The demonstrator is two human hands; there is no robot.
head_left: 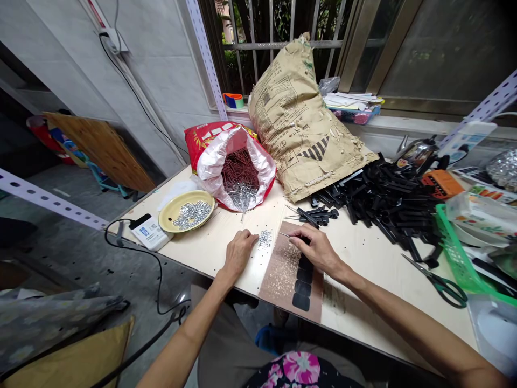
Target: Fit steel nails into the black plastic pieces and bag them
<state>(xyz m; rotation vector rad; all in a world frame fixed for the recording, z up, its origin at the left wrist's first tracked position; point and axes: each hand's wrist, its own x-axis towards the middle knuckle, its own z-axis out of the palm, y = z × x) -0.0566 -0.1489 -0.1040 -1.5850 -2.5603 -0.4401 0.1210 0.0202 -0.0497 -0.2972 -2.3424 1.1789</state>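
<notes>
My left hand rests on the pale tabletop with thumb and fingertips pinched together, at the left edge of a small pile of tiny silvery metal pieces. Whatever is between those fingertips is too small to make out. Over a brown board, my right hand is closed on a thin metal rod, whose tip points left toward the pile. A bit of black shows by its fingers. Several black rounded squares lie in a column on the board, beside pale crumbs or marks.
A yellow dish holds more silvery pieces. Behind it, a red-and-white bag lies open with metal rods inside. A large paper sack leans by the window. Black plastic parts are heaped at right, near scissors and a green basket.
</notes>
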